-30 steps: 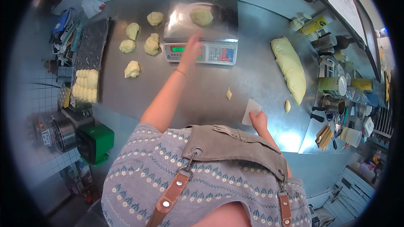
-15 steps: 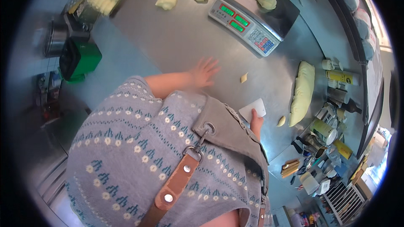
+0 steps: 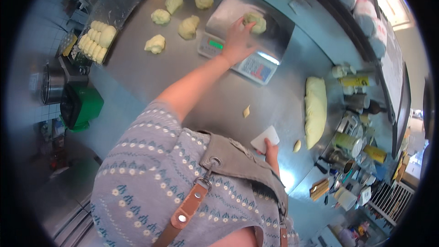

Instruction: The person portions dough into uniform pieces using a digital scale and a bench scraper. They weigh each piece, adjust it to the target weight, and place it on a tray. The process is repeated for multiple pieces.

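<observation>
**Dough portioning under way at the scale**

Dough piece (image 3: 255,21) sits on the scale (image 3: 242,41) platform, far centre; the left hand (image 3: 237,41) lies on it, fingers loosely spread. The right hand (image 3: 270,152), near, pinches a white scraper (image 3: 265,139). Five portions (image 3: 179,18) lie far left by a filled tray (image 3: 98,41); the long dough log (image 3: 315,110) at right looks largely uncut.

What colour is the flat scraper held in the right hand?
The scraper is white, a flat card against the grey steel table; the head view shows it.
</observation>
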Tool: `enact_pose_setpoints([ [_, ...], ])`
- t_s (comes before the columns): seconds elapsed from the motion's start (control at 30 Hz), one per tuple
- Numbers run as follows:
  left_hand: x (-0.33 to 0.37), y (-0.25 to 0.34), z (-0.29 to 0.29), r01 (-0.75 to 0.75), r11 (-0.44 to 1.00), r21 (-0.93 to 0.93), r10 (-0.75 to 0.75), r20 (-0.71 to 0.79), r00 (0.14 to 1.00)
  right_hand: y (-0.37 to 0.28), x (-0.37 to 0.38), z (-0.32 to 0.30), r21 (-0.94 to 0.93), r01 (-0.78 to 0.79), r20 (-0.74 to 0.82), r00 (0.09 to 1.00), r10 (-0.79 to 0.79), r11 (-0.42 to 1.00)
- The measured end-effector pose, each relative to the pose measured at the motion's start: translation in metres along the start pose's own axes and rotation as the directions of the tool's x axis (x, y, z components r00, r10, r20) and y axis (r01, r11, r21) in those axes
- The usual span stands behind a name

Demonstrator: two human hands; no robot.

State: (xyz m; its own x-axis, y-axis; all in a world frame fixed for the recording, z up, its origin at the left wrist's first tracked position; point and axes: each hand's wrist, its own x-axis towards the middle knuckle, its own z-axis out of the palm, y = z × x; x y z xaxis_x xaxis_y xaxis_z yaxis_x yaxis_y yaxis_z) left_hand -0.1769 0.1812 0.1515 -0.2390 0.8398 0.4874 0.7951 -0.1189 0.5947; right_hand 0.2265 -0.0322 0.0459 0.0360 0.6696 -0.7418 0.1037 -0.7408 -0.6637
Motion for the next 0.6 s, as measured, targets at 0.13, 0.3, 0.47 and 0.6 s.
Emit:
enact_pose_setpoints([
  [0.13,0.066,-0.045,0.059,0.097,0.988,0.117,-0.109,0.093,0.990,-0.002,-0.003,0.006,0.001,0.030,-0.032,0.999,-0.030,1.000],
  [0.3,0.076,-0.076,0.049,0.573,0.499,-0.650,-0.544,0.279,0.791,-0.033,-0.019,0.016,-0.081,-0.033,0.002,0.999,0.033,0.996],
  [0.47,-0.003,-0.101,-0.058,0.270,-0.251,-0.929,-0.569,0.368,0.736,-0.018,-0.016,0.016,-0.008,0.006,-0.020,1.000,-0.006,1.000],
  [0.6,-0.043,-0.144,-0.177,0.142,-0.137,-0.980,-0.754,0.197,0.626,-0.017,-0.024,0.008,-0.053,-0.095,-0.030,0.995,0.094,0.994],
])
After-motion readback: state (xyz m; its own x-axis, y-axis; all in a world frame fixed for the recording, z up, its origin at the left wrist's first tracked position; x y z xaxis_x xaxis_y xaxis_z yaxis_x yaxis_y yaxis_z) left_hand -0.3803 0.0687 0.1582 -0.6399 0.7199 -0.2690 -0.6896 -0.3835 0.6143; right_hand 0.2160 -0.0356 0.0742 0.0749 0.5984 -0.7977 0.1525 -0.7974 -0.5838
